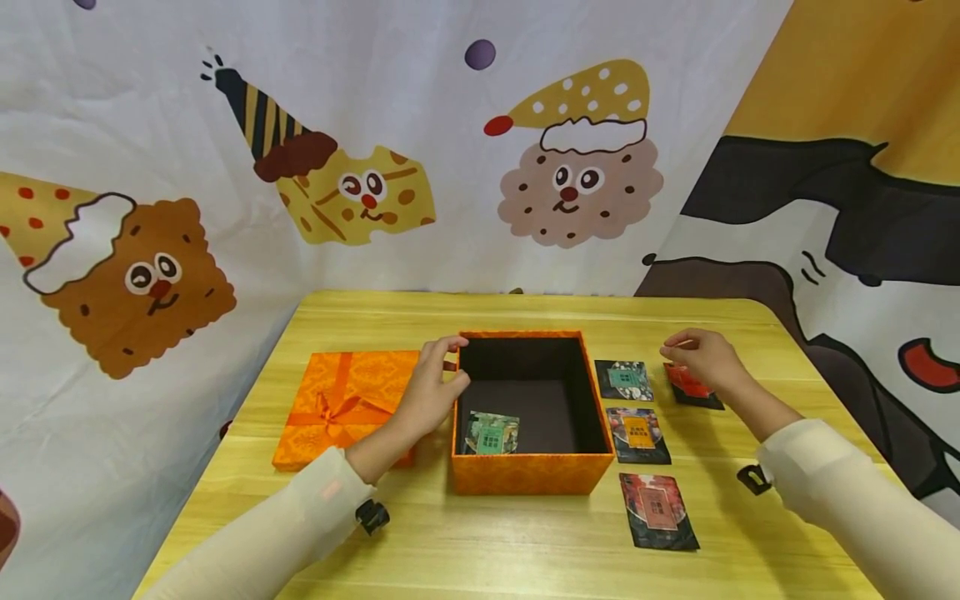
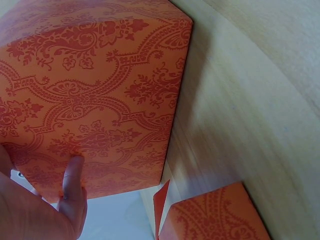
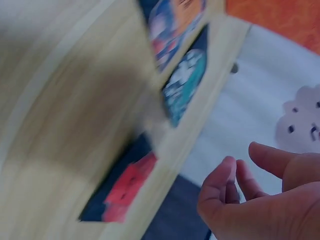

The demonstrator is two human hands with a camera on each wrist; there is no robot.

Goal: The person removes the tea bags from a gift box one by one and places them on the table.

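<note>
An orange patterned box (image 1: pixel 531 475) stands uncovered with a dark interior. Inside, near its front left corner, lies a green packet (image 1: pixel 491 435). My left hand (image 1: pixel 429 387) grips the box's left wall at the rim; in the left wrist view a finger presses the patterned outer side (image 2: pixel 95 105). To the right of the box, my right hand (image 1: pixel 705 358) hovers over a bright red and black packet (image 1: pixel 699 397). Its fingers are loosely bent with nothing between them, and the right wrist view shows a gap between the hand (image 3: pixel 260 195) and that packet (image 3: pixel 127 187).
Left of the box lies the orange lid (image 1: pixel 300 446) with a ribbon bow. Along the box's right side are a teal packet (image 1: pixel 624 380), an orange-labelled packet (image 1: pixel 637 435) and a dull red packet (image 1: pixel 660 512). A cartoon-printed cloth (image 1: pixel 450 267) hangs behind the wooden table (image 1: pixel 525 550).
</note>
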